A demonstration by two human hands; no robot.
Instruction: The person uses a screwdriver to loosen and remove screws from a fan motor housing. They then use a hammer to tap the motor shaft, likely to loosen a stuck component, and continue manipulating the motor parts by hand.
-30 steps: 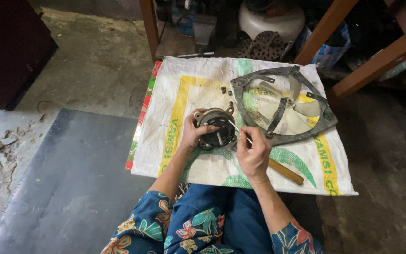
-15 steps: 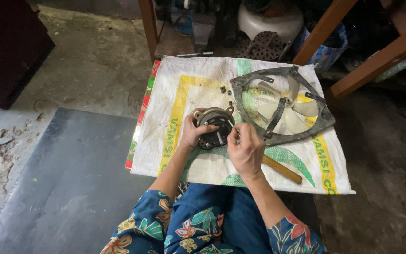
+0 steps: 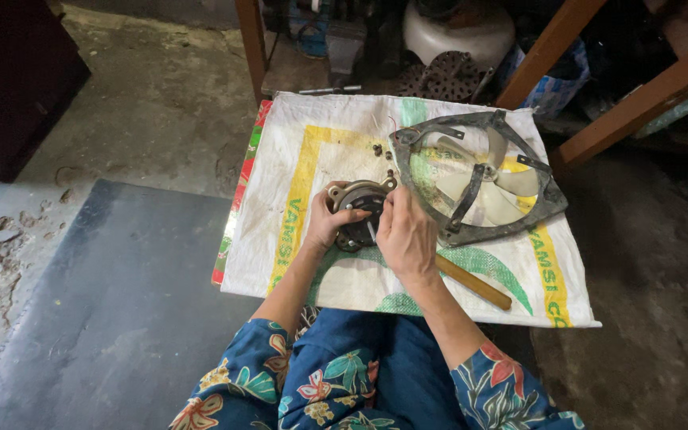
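Observation:
A round grey fan motor point(image 3: 357, 209) lies on a white woven sack point(image 3: 296, 183) spread on the floor. My left hand point(image 3: 330, 225) grips the motor's left side. My right hand point(image 3: 406, 236) is closed around a thin metal tool whose tip point(image 3: 370, 231) touches the motor's face. The hand hides the tool's grip. Just right of the motor lies a grey fan frame with pale blades point(image 3: 479, 177).
A wooden handle point(image 3: 475, 283) lies on the sack under my right wrist. Small screws point(image 3: 377, 149) sit near the frame's left corner. Wooden legs point(image 3: 252, 48), a white pot point(image 3: 455, 32) and clutter stand behind. A dark mat point(image 3: 105, 302) lies to the left.
My right hand has moved left and closer onto the motor, bringing the thin tool down to its face. The left hand keeps its grip on the motor.

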